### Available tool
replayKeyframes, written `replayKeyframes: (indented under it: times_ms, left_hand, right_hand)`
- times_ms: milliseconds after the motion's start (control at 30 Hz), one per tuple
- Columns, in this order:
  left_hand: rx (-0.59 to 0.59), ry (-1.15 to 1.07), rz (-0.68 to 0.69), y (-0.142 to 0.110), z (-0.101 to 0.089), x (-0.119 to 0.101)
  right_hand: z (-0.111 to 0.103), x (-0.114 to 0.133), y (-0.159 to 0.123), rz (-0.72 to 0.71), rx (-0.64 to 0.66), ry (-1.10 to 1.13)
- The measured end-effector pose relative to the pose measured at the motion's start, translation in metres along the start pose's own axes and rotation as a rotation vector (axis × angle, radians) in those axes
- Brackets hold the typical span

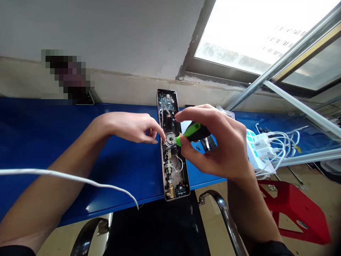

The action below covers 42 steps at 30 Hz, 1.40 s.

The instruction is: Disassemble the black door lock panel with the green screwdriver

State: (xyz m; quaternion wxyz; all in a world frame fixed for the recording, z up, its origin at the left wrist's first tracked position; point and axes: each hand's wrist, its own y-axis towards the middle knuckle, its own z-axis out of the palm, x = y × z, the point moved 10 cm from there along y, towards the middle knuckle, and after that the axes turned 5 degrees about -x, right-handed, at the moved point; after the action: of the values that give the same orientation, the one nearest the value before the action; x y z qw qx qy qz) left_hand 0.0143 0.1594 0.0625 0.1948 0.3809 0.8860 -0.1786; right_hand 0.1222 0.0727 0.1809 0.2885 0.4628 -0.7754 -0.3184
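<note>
A long, narrow dark casing point(188, 183), which looks like an opened electronic door lock, lies lengthwise from near the back of the blue table to just past its front edge. Inside it are a blue circuit board, a round metal part point(171, 139), brass fittings point(170, 191) and thin wires. My right hand point(222, 142) grips a green and black screwdriver point(195, 131), its shaft slanting down left into the casing just below the round part. My left hand point(133, 128) holds nothing; its index finger reaches to the casing beside the round part, the other fingers loosely curled.
A white power strip point(259, 153) with plugs and white cables stands to the right. Small screws point(198, 147) lie right of the casing. A white cable point(98, 184) crosses above my left forearm. Metal frame bars, a red stool point(301, 213) and chair armrests are nearby.
</note>
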Motion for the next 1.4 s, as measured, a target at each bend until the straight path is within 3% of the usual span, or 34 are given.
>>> replayKeyframes:
  times_ms: [100, 300, 567, 733, 900, 1033, 1233, 1400]
  left_hand:
    - [0.013, -0.011, -0.008, 0.001, 0.001, -0.004]
    - [-0.131, -0.011, 0.19, 0.009, -0.001, -0.033]
    - [-0.197, -0.004, 0.303, 0.027, 0.014, -0.052]
    - [-0.218, 0.054, 0.273, 0.034, 0.018, -0.057]
    - [-0.202, 0.036, 0.295, 0.05, 0.022, -0.079]
    - [-0.124, 0.084, 0.32, 0.08, 0.033, -0.092]
    - [0.043, 0.221, 0.146, 0.138, 0.062, -0.079]
    - [0.131, 0.234, 0.119, 0.164, 0.081, -0.081]
  right_hand:
    - [-0.01, -0.007, -0.002, 0.059, -0.079, 0.026]
    - [-0.039, -0.024, -0.014, 0.119, -0.33, 0.041]
    - [-0.064, -0.036, -0.038, 0.22, -0.426, -0.052]
    - [-0.08, -0.05, -0.062, 0.238, -0.394, -0.097]
    - [-0.084, -0.072, -0.087, 0.323, -0.269, -0.106]
    - [-0.086, -0.08, -0.097, 0.361, -0.216, -0.146]
    - [-0.082, -0.095, -0.108, 0.398, -0.159, -0.183]
    - [-0.072, -0.106, -0.118, 0.421, -0.077, -0.148]
